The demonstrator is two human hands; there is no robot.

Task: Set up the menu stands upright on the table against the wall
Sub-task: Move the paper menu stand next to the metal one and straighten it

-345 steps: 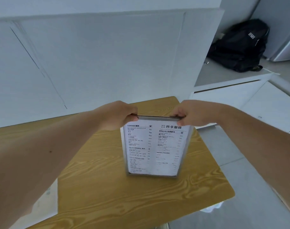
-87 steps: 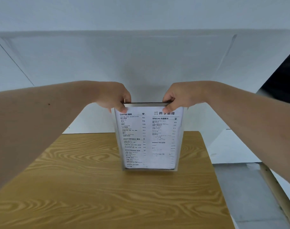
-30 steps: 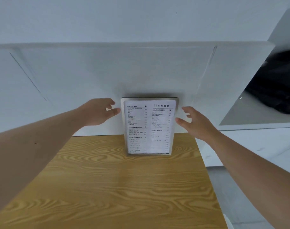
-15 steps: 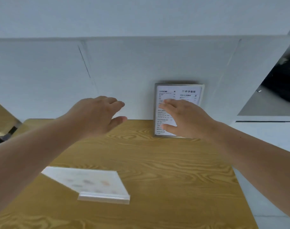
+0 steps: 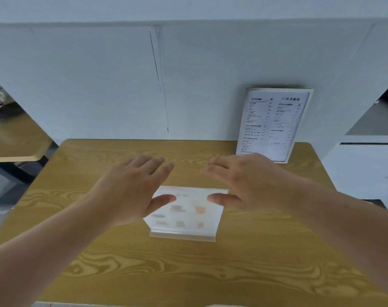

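One menu stand (image 5: 275, 122), printed with black text, stands upright at the table's far right against the white wall (image 5: 100, 80). A second menu stand (image 5: 188, 216), with coloured drink pictures, lies flat in the middle of the wooden table (image 5: 188, 273). My left hand (image 5: 131, 189) hovers over its left side with fingers spread and the thumb above the sheet. My right hand (image 5: 244, 180) hovers over its right side, also spread, thumb pointing inward. Neither hand grips anything.
Another wooden table (image 5: 13, 142) stands to the left, with a dark gap between the two. A white cabinet or counter (image 5: 365, 169) sits to the right, close to the table's right edge.
Both hands let go of the upright menu stand and came back over the flat one in the middle. The view has turned left, so the upright stand sits farther right.
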